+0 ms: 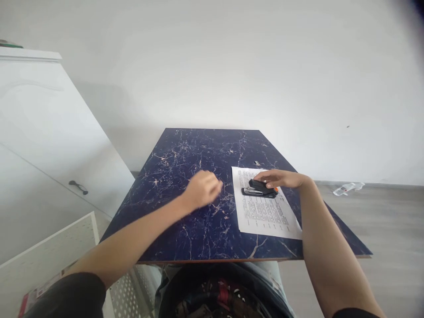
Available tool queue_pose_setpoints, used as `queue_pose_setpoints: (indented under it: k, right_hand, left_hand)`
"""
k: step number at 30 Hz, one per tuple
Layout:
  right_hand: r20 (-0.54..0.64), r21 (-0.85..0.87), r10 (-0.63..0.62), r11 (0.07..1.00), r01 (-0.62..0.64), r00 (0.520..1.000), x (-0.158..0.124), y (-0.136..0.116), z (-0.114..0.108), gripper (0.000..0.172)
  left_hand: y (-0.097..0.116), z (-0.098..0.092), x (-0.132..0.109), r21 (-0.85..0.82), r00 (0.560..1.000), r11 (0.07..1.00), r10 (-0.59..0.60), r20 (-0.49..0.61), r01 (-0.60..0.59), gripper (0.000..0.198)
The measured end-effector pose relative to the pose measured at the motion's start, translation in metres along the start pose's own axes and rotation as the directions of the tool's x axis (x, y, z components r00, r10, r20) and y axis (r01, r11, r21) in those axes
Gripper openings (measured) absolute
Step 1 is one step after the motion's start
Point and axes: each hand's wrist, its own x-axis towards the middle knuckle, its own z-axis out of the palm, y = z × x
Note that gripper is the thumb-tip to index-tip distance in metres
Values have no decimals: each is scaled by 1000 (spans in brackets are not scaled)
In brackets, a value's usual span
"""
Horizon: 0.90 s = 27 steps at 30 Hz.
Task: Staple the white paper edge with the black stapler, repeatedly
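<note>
A black stapler (260,190) with an orange part at its rear end lies over printed paper sheets (265,216) on the right side of the table. Its upper arm is raised from the base at the left end. My right hand (276,178) grips it from behind and above, thumb and fingers around the body. To the left, over the dark tabletop, my left hand (203,190) is closed with curled fingers, slightly blurred. Whatever it may hold is hidden. A small metallic piece (256,163), too small to name, lies just beyond the paper.
The blue marbled table (185,154) stands near a white wall (212,66). At left are a white cabinet (49,132) and, lower, a white-framed panel (59,247). A clear plastic item (347,189) lies on the grey floor (371,212) at right.
</note>
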Motion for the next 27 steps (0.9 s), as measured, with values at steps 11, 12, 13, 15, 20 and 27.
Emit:
queue_pose_setpoints:
  k: [11,12,13,15,20,27]
  right_hand:
    - [-378,-171,-257,964,206,889,118,-43,79,42]
    - [-420,-178,-293,955,238,859,132,-46,90,40]
    - [-446,-184,-318,947,262,836,145,-49,100,38]
    - [-449,-178,-352,936,304,821,166,-57,118,36]
    - [-451,-164,-384,923,347,806,193,-80,147,33]
    - [-480,-160,-381,924,348,791,207,-95,177,36]
  left_hand:
    - [171,61,-79,-588,442,666,746,499,-460,17]
    - [169,65,-79,-544,445,697,717,536,-468,20]
    - [167,67,-80,-508,442,722,691,572,-471,21]
    - [164,71,-82,-459,444,756,649,618,-466,22]
    - [163,79,-97,-425,528,788,614,586,-445,18]
    - [160,77,-100,-410,585,783,622,520,-468,20]
